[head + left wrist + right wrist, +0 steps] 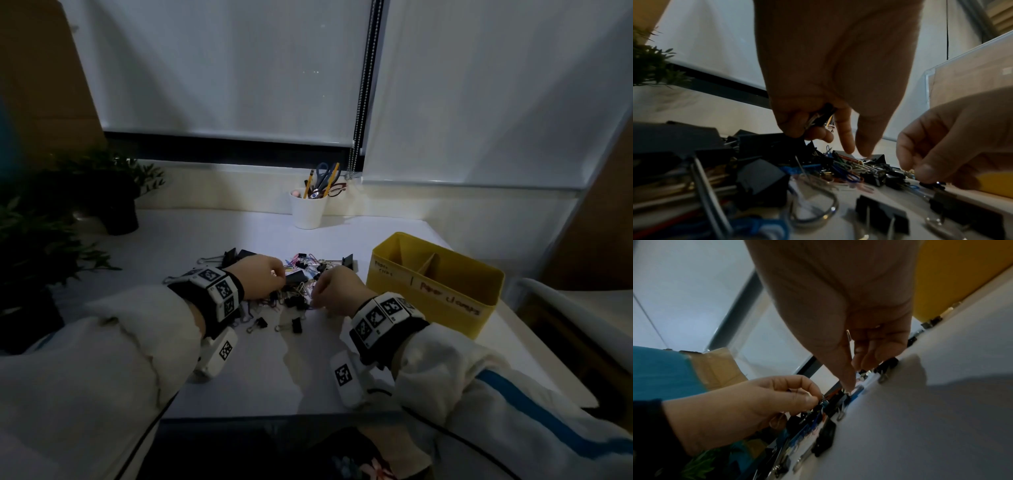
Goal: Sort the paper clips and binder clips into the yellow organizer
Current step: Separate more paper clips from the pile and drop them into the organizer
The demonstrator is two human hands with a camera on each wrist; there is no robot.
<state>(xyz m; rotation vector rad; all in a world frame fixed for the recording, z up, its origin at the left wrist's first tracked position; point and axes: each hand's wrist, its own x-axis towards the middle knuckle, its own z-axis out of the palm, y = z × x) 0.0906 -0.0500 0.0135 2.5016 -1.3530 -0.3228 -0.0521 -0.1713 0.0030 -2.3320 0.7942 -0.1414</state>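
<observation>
Here the mixed pile of clips (294, 284), black binder clips tangled with coloured paper clips, lies mid-worktop (267, 373) left of the one yellow organizer (442, 294), hand-lettered "Paper clamps" on its near wall. The left hand (262, 277) curls its fingers (789, 123) round a black clip; the right hand (337, 286) pinches a thin metal clip.

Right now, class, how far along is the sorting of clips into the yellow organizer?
Done: little shows; the yellow organizer looks empty in the compartments visible. In hand: the left hand holds black binder clips in its curled fingers; the right hand pinches a metal clip. Left: the mixed pile on the table.
</observation>
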